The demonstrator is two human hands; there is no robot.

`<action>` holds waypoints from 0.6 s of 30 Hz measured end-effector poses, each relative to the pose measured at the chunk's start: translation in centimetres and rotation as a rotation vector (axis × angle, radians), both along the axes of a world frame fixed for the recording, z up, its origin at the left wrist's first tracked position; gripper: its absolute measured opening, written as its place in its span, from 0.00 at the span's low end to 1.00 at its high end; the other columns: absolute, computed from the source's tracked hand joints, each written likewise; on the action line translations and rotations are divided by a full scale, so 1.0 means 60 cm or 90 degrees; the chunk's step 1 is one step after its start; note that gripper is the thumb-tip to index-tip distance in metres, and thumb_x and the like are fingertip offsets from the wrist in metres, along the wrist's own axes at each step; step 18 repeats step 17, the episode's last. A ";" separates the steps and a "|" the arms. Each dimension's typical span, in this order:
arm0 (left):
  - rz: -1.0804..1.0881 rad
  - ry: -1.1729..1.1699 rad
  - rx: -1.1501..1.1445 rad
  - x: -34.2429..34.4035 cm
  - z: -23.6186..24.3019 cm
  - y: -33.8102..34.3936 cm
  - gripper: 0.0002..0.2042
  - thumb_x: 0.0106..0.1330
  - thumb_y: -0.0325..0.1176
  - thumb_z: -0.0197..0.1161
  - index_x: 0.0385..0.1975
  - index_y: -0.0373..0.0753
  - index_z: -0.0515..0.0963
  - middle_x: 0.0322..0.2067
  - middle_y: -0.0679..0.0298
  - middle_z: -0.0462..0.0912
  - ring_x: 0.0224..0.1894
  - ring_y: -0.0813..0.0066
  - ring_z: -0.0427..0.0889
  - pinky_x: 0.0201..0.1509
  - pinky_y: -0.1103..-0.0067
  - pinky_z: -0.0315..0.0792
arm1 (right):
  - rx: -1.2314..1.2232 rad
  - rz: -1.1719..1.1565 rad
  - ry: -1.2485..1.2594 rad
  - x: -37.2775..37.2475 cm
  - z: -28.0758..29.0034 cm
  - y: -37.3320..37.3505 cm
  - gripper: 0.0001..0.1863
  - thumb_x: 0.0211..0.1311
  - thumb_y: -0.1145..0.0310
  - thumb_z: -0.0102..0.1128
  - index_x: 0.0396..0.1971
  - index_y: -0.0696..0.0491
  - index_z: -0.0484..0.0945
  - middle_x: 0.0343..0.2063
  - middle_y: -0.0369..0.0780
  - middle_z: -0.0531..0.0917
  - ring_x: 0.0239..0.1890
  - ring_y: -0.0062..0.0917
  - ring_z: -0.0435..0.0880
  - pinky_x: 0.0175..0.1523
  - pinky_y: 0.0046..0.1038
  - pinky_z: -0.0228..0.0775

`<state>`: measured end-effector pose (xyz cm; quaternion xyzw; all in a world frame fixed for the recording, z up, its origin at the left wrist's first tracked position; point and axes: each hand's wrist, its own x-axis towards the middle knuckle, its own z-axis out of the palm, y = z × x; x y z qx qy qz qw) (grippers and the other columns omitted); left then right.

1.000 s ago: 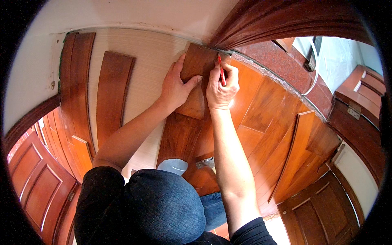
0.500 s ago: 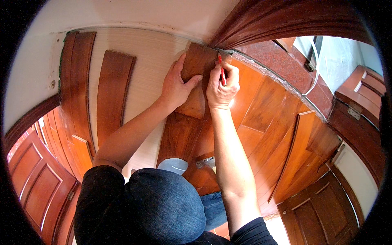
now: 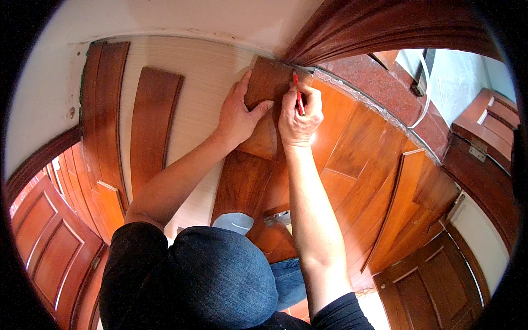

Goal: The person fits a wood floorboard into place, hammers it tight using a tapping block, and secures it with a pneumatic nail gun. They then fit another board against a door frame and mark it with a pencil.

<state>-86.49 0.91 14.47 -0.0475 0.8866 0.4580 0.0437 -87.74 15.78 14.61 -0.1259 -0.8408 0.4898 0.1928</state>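
A brown wooden floorboard [image 3: 268, 82] lies with its far end against the wall, at the foot of the dark wooden door frame. My left hand [image 3: 237, 113] grips its left edge, the fingers along the side and the thumb across the top. In my right hand [image 3: 301, 118] is a red pencil [image 3: 300, 99], held upright with its tip at the board's far right corner, by the door frame. My right hand rests at the board's right edge. Beneath its near end runs another plank [image 3: 242, 179], beside my grey-socked foot [image 3: 233, 222].
Fitted orange-brown flooring [image 3: 346, 148] spreads to the right, with a loose narrow plank [image 3: 391, 209] on it. A separate board [image 3: 154, 121] and more planks [image 3: 107, 110] lie on the pale underlay [image 3: 201, 71] at the left. A reddish stone threshold [image 3: 363, 82] borders the far right.
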 end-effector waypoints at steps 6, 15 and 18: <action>0.001 0.000 0.000 0.000 0.004 0.001 0.45 0.61 0.41 0.78 0.75 0.32 0.61 0.61 0.43 0.77 0.64 0.47 0.78 0.69 0.64 0.72 | 0.006 0.007 0.016 -0.001 0.004 -0.001 0.05 0.61 0.74 0.68 0.36 0.57 0.83 0.32 0.47 0.84 0.37 0.43 0.84 0.46 0.38 0.77; 0.006 0.003 0.024 0.002 -0.001 -0.001 0.45 0.61 0.41 0.78 0.75 0.31 0.61 0.61 0.43 0.78 0.64 0.47 0.78 0.69 0.64 0.72 | 0.019 0.017 0.030 -0.002 0.002 -0.002 0.05 0.61 0.74 0.68 0.35 0.56 0.83 0.31 0.47 0.84 0.36 0.44 0.84 0.45 0.39 0.77; 0.005 0.011 0.023 0.002 -0.006 -0.002 0.45 0.61 0.41 0.78 0.75 0.31 0.61 0.61 0.43 0.77 0.64 0.47 0.78 0.69 0.64 0.72 | 0.021 0.022 0.022 -0.003 0.002 -0.001 0.05 0.61 0.73 0.68 0.36 0.56 0.83 0.32 0.47 0.84 0.36 0.44 0.84 0.46 0.39 0.77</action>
